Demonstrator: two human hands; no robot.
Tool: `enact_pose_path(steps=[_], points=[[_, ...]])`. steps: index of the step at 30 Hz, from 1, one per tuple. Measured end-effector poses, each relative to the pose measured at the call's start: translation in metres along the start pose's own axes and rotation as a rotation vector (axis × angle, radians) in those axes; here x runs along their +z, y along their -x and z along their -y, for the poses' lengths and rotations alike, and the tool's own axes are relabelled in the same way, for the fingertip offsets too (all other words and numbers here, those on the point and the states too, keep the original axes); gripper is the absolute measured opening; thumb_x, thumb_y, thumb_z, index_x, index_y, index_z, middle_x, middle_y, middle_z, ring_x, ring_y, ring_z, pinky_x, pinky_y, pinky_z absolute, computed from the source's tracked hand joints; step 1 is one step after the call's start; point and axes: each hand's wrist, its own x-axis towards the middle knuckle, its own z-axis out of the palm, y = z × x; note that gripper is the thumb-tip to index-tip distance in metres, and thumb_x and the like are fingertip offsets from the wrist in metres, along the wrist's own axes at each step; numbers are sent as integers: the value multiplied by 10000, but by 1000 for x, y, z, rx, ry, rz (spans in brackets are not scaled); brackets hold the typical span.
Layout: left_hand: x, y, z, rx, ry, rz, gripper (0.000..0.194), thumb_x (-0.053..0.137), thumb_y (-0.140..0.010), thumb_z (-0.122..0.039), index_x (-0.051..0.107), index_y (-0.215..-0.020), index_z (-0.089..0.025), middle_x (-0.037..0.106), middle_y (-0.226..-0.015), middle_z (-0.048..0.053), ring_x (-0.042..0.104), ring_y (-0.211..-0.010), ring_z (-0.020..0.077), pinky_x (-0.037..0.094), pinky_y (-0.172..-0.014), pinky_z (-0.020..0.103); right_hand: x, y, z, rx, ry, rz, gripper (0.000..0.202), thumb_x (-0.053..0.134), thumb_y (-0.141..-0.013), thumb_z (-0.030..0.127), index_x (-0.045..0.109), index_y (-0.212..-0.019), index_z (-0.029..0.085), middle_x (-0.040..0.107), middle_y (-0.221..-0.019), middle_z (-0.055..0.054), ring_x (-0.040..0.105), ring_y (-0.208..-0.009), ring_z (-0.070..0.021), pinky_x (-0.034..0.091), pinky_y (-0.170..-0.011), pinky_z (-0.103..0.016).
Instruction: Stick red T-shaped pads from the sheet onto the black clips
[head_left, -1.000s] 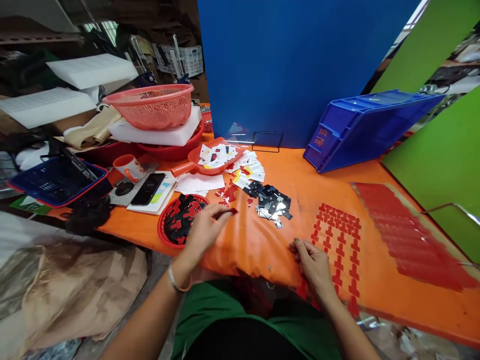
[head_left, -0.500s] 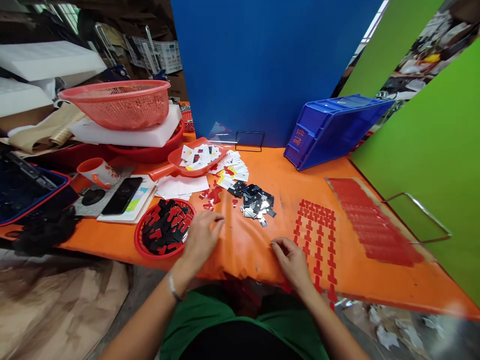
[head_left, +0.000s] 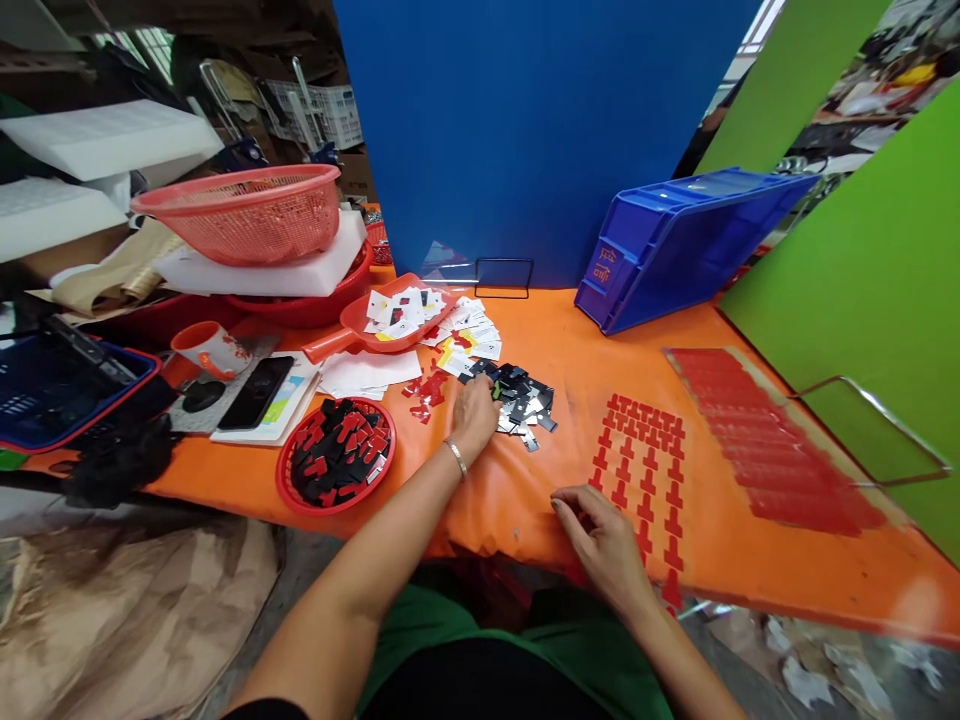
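Note:
My left hand (head_left: 475,412) reaches to the left edge of a pile of small flat black plates (head_left: 529,395), some showing shiny silver faces. Its fingers are bent down together at the pile, and their tips are partly hidden, so whatever they grip cannot be made out. My right hand (head_left: 604,540) hovers low over the table's front part, thumb and forefinger closed in a pinch; anything between them is too small to see. Just beside it lie rows of red T-shaped pieces (head_left: 646,455). A red basket (head_left: 281,480) holds black and red pieces, left of my left forearm.
Loose red scraps (head_left: 427,392) and white printed cards (head_left: 476,335) lie near an orange scoop (head_left: 349,340). A phone (head_left: 257,392) and a mug (head_left: 210,350) stand left. Behind are a blue bin (head_left: 652,255) and a blue panel (head_left: 540,140); a red-coated sheet (head_left: 772,440) lies right.
My left hand has moved from beside the red basket, forward and right, to the pile of black plates. My right hand stays in nearly the same place, still pinched.

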Motion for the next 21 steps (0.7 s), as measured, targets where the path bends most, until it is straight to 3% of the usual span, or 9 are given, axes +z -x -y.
enact_pose_path(steps=[3, 5, 8, 11, 15, 21], points=[[-11, 14, 7, 28, 154, -63, 191, 594, -784, -140, 643, -968, -152, 656, -891, 92, 583, -853, 210, 415, -761, 307, -4, 0, -1, 22, -36, -18, 227, 517, -858, 402, 639, -790, 224, 655, -807, -80, 600, -705, -219, 462, -614, -334], [-18, 30, 11, 27, 295, -42, 135, 611, -770, -174, 681, -884, -164, 663, -816, 67, 582, -760, 190, 421, -722, 299, -4, -2, -2, 63, -90, -41, 226, 533, -846, 407, 646, -787, 220, 659, -811, -77, 607, -721, -218, 470, -627, -331], [-22, 62, 11, -80, 586, 124, 158, 680, -710, -264, 701, -829, -161, 653, -703, 34, 567, -639, 159, 422, -629, 265, -1, -7, -3, 209, -273, -82, 265, 575, -803, 459, 649, -830, 206, 660, -799, -75, 609, -700, -208, 478, -569, -307], [-20, 93, 2, -159, 781, 256, 221, 709, -675, -294, 702, -837, -144, 658, -707, 31, 576, -631, 142, 429, -605, 237, 3, -15, 2, 378, -504, -72, 384, 596, -755, 525, 629, -933, 187, 629, -720, -44, 546, -543, -152, 408, -419, -250], [-12, 119, -11, -179, 819, 317, 208, 715, -671, -291, 700, -811, -138, 655, -698, 25, 583, -653, 135, 436, -616, 222, 5, -21, 8, 410, -621, -40, 373, 618, -737, 507, 622, -916, 180, 599, -667, -9, 486, -490, -107, 359, -401, -214], [-1, 127, -22, -149, 869, 520, 249, 699, -704, -369, 701, -794, -137, 680, -752, 36, 605, -708, 149, 458, -653, 229, -2, -12, 5, 343, -557, 17, 247, 627, -740, 435, 602, -707, 192, 542, -567, 34, 455, -472, -94, 370, -458, -218]])
